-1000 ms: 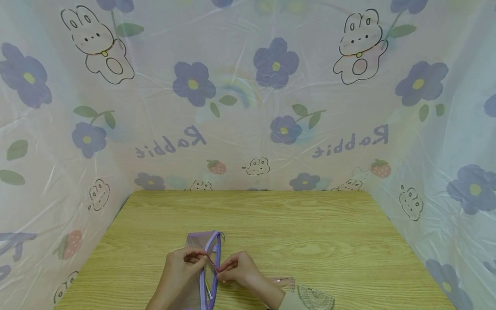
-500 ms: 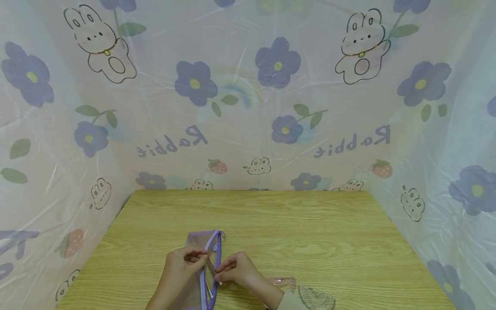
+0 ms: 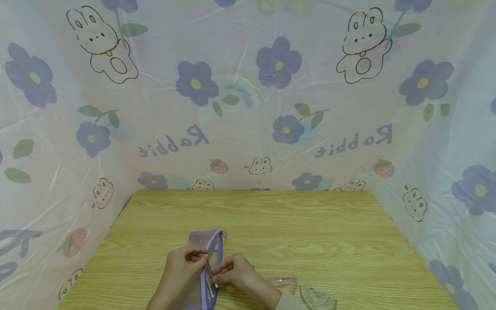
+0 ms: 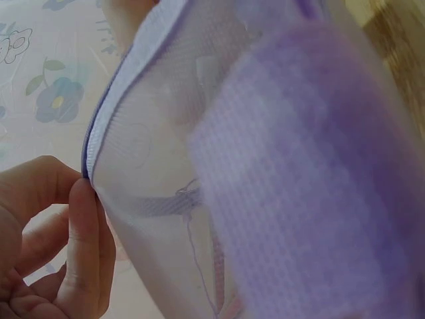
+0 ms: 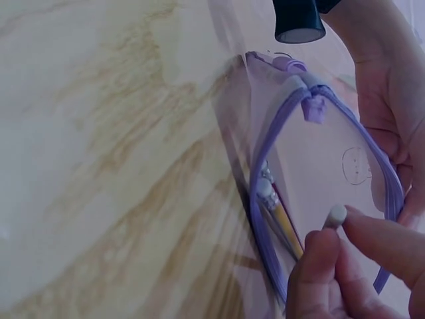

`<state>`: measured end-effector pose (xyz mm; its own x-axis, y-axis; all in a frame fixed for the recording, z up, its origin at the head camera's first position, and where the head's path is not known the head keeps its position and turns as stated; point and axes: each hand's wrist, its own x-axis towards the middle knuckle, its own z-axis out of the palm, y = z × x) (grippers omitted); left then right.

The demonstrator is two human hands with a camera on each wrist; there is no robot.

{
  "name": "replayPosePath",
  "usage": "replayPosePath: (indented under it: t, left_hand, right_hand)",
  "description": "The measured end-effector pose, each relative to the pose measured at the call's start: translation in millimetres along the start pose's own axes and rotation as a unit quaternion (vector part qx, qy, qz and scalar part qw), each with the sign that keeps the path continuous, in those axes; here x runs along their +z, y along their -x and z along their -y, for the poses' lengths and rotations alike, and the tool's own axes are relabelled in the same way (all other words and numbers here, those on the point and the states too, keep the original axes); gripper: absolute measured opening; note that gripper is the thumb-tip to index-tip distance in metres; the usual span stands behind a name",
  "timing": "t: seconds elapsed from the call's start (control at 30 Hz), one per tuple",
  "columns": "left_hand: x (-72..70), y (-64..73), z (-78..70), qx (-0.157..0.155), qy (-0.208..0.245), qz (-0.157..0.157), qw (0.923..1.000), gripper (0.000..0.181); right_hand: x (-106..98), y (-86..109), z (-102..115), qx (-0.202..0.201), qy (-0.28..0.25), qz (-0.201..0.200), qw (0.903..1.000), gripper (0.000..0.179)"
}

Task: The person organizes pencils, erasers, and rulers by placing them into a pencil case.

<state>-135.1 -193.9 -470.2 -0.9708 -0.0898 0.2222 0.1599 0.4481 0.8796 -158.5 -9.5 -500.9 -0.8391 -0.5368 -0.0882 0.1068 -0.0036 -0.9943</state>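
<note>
A see-through pencil case [image 3: 199, 237] with a purple zip lies with its zip undone. My left hand [image 3: 184, 265] pinches the edge of its opening; the left wrist view shows finger and thumb closed on the zip tape [image 4: 99, 136]. Between the fingertips of my right hand [image 3: 238, 271] is a thin reddish pencil [image 3: 209, 268], slanted across the opening. Its white end [image 5: 337, 216] sticks out of the pinch in the right wrist view. Inside the case, a yellow pencil [image 5: 282, 219] with a white eraser lies beside a darker red one.
Right of my right forearm lie a pink see-through ruler-like piece [image 3: 286, 282] and a clear protractor [image 3: 318, 298]. A small purple bit [image 3: 253, 267] shows behind the right hand. The wood-grain table [image 3: 310, 232] is bordered by a printed curtain [image 3: 240, 107].
My right hand has shifted slightly left and the pencil with it, now further over the case's opening. The left hand keeps its pinch on the edge. A purple bit has come into view.
</note>
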Motion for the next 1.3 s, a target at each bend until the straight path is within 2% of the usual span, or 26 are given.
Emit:
replayPosePath:
  t: [0.53,0.8,1.13,1.3]
  left_hand:
    - [-0.5,0.4,1.0,0.006,-0.005,-0.007,0.9999,0.008]
    - [-2.3,0.2,0.8,-0.002,-0.003,-0.005,1.0,0.008]
    - [-2.1,0.8,0.8,-0.004,-0.001,-0.003,1.0,0.008]
    - [-1.3,0.4,2.0,0.005,0.004,-0.012,0.9999,0.009]
  right_hand:
    - [13,-6.3,-8,-0.002,0.005,-0.019,0.9998,0.012]
    - [17,-5.2,-4,0.006,0.014,-0.023,0.9996,0.011]
    - [11,-3.8,-3,0.0,0.034,-0.037,0.9987,0.012]
    - [5,-3.5,-2,0.004,0.024,-0.04,0.9989,0.012]
